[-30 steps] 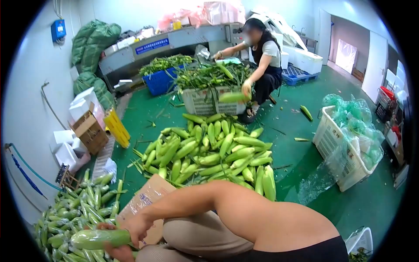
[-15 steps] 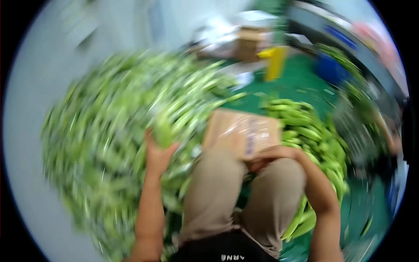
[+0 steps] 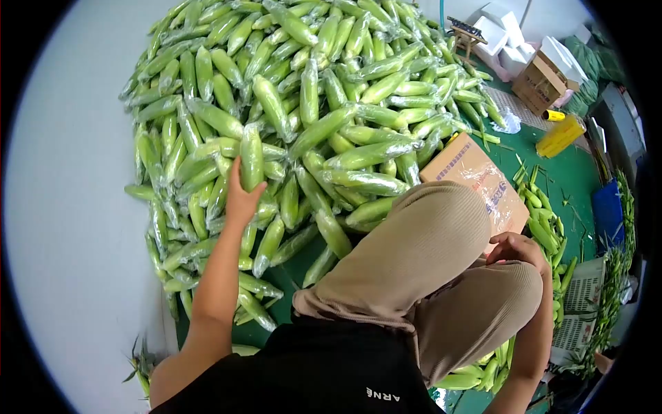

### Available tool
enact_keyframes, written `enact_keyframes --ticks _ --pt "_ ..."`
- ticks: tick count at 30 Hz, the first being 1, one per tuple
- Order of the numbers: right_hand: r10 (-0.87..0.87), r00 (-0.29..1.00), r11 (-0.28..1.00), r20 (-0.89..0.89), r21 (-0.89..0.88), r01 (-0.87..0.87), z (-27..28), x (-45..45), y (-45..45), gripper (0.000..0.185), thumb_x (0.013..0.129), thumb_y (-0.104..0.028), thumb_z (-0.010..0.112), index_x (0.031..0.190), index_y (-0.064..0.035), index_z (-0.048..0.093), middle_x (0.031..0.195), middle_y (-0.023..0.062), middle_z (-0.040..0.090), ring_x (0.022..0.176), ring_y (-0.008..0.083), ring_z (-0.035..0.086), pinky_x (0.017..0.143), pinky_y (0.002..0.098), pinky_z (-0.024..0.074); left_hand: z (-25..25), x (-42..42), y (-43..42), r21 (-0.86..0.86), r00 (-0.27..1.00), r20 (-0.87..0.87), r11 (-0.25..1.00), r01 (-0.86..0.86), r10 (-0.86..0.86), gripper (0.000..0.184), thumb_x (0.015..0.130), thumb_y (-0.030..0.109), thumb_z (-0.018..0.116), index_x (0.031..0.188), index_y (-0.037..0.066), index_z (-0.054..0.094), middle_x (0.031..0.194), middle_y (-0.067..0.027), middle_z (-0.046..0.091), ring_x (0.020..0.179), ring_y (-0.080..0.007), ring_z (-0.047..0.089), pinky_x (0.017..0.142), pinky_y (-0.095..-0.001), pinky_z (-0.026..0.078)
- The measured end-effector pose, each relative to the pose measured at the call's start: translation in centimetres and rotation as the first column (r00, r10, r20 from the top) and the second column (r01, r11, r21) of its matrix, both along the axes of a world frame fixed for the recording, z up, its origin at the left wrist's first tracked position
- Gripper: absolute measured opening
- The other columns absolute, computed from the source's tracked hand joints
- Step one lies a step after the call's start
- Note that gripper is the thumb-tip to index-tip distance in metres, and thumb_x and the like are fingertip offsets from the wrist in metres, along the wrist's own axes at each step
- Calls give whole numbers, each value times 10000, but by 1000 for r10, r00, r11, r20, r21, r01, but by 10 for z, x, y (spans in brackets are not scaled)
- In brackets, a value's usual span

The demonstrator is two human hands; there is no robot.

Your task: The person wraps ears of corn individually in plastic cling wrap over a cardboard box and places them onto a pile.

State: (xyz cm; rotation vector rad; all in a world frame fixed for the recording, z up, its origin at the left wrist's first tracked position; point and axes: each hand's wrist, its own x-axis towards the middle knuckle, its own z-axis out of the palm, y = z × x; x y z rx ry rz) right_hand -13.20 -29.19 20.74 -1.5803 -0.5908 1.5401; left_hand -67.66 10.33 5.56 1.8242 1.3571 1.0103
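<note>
In my left hand (image 3: pixel 243 195) I hold a green ear of corn (image 3: pixel 252 156) in its husk, wrapped in clear film. It stands upright, thumb and fingers around its lower end. Beneath and beyond it spreads a large heap of film-wrapped corn (image 3: pixel 310 131). My right hand (image 3: pixel 518 250) rests at my right knee, beside the near edge of a brown cardboard box (image 3: pixel 476 176). Its fingers are loosely bent, with the tips partly hidden, and no object shows in them. Unwrapped corn (image 3: pixel 543 231) lies to the right of the box.
A pale wall (image 3: pixel 76 172) borders the heap on the left. On the green floor (image 3: pixel 520 148) at right stand a yellow object (image 3: pixel 560 135), a blue container (image 3: pixel 608 214) and a grey crate (image 3: pixel 578 303). An open carton (image 3: pixel 540 84) and white foam boxes (image 3: pixel 491 34) are at the back.
My view has turned left and down toward the heap, so the box and floor items appear farther right. The left hand still holds the corn; the right stays by the knee.
</note>
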Motion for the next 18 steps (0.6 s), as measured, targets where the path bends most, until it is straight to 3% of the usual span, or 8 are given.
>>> enact_keyframes --ticks 3,7,9,11,12,14,15,18 --pt "15 1000 999 -5 43 -14 -3 4 3 523 1013 -411 643 1296 28 664 1012 249 756 970 340 742 902 395 569 -52 21 -8 -121 966 246 987 109 -76 1030 912 127 800 1707 158 147 1674 -217 352 1458 -354 453 1200 -445 380" --pt "-1 999 999 46 50 -2 -4 6 -10 478 1049 -370 601 1302 31 668 1012 213 762 957 270 733 879 352 559 -139 66 -47 -113 981 -60 975 -191 185 1036 921 63 745 1715 138 84 1745 -221 205 1572 -380 288 1269 -430 260" --pt "-16 996 996 87 86 9 -2 4 -20 435 1058 -352 590 1240 27 703 1027 150 759 968 225 714 898 343 546 -162 65 -49 -10 990 11 990 -142 142 1086 853 35 759 1703 65 83 1750 -225 182 1616 -390 173 1303 -442 167" --pt "-38 998 990 -48 135 45 5 -3 -30 395 1074 -290 575 1232 50 698 1044 135 748 981 231 708 937 360 534 -139 67 -54 86 926 -345 987 -134 156 1024 809 75 775 1661 3 214 1693 -242 296 1523 -403 331 1278 -476 227" --pt "-11 997 988 72 153 0 18 -8 -33 386 1081 -276 562 1224 54 702 1035 140 752 985 238 711 933 362 535 -113 68 -44 53 958 -282 998 -34 48 935 783 73 797 1596 -11 342 1602 -222 388 1424 -408 411 1240 -495 277" --pt "-58 998 990 15 133 56 15 -8 -50 416 1083 -297 569 1250 63 692 996 144 776 998 241 723 936 354 539 -74 85 -60 335 955 -223 936 -111 193 770 818 6 730 1524 -16 423 1531 -182 391 1372 -386 438 1195 -508 324" --pt "-67 997 992 -39 108 71 15 -8 -57 423 1080 -315 580 1275 45 685 995 146 782 1014 229 725 936 345 538 -47 103 -66 276 984 -107 955 -108 142 688 849 -22 672 1494 -16 432 1503 -175 406 1362 -359 443 1197 -499 322" --pt "-53 994 995 -95 77 60 12 -3 -67 401 1073 -311 611 1303 9 682 1039 151 780 1032 223 726 956 338 540 -10 152 -30 206 917 287 953 223 -277 473 939 -8 650 1387 11 497 1383 -143 509 1270 -282 527 1139 -439 405"
